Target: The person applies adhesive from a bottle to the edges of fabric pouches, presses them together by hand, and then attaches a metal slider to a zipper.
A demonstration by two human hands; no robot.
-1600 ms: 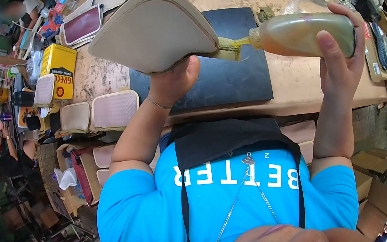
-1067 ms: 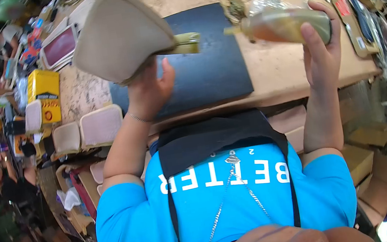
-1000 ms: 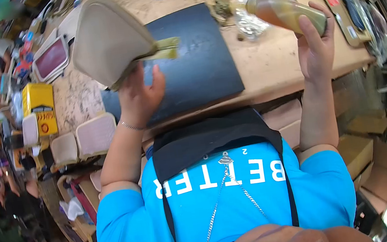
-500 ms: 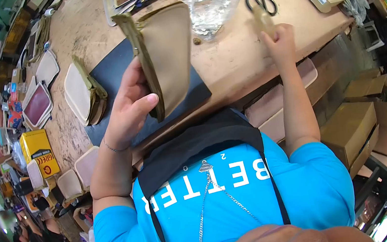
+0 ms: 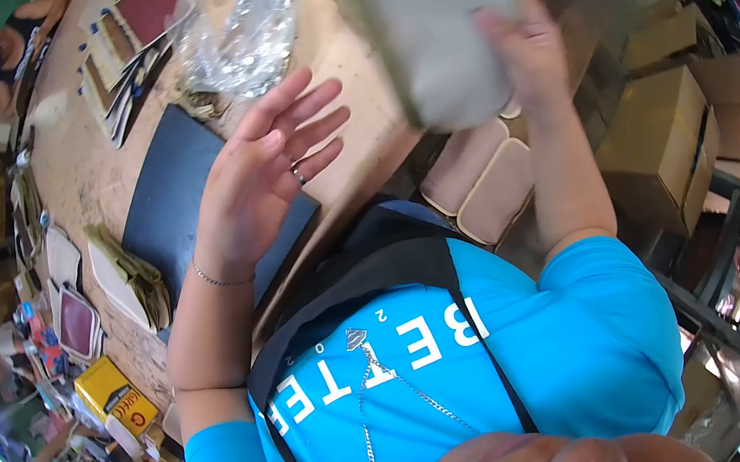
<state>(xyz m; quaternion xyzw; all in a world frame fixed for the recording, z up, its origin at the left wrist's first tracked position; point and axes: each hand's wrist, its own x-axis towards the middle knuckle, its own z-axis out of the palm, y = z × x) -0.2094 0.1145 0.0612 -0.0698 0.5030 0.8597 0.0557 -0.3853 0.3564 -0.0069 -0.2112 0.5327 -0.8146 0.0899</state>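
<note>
My right hand (image 5: 536, 58) grips a flat beige panel (image 5: 445, 28) with rounded corners and a darker edge, raised over the table's right side. Motion blurs it, and its upper end runs out of view. My left hand (image 5: 268, 155) is empty, palm up with fingers spread, above the dark mat (image 5: 169, 165). Left of the mat lies a bundle of cream panels (image 5: 129, 281) with olive-brown edges. Beyond my left hand is a clear plastic bag (image 5: 241, 40) with shiny bits inside.
Stacked panels with a maroon one (image 5: 155, 10) on top lie at the back. A yellow can (image 5: 117, 395) stands at left. Pale pink panels (image 5: 498, 188) sit below the table edge, near a cardboard box (image 5: 659, 149). Another person (image 5: 17, 45) is at far left.
The beige panel has passed from my left hand to my right and moved rightward. My left hand has opened. The small yellowish thing at my right hand no longer shows. My view has turned.
</note>
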